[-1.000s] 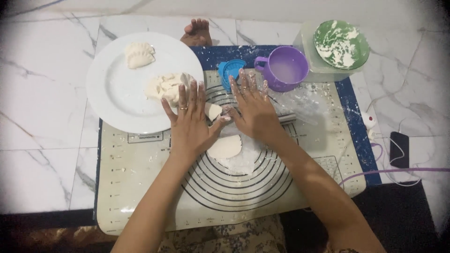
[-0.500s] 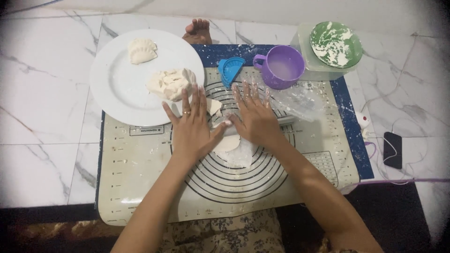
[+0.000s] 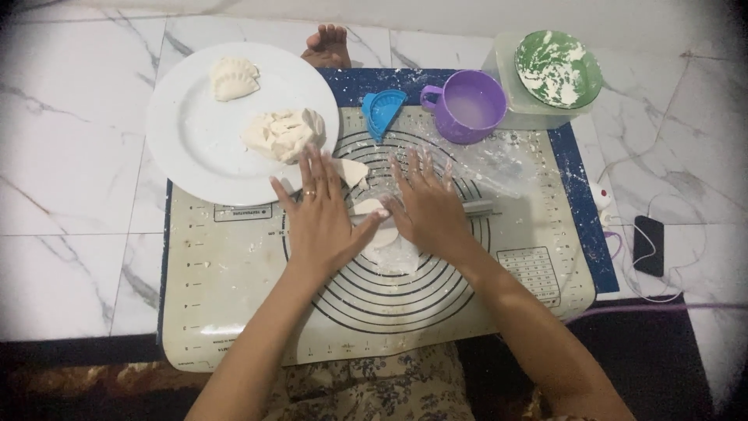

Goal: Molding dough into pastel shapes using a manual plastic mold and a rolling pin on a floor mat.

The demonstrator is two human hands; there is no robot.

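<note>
White marble floor tiles [image 3: 70, 140] veined in grey fill the scene, split by thin grout lines — a pale wall base [image 3: 467, 12] runs along the far edge. At the near edge lies a dark patterned rug [image 3: 78, 382]. On the right, a black phone [image 3: 648, 245] rests on the tiles beside looping white cables [image 3: 686, 234] — a purple cord [image 3: 662, 308] trails across the dark strip. Light is soft and even.

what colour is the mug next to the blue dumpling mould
Purple mug, with a pale cloudy inside, seen best in the head view.
</note>
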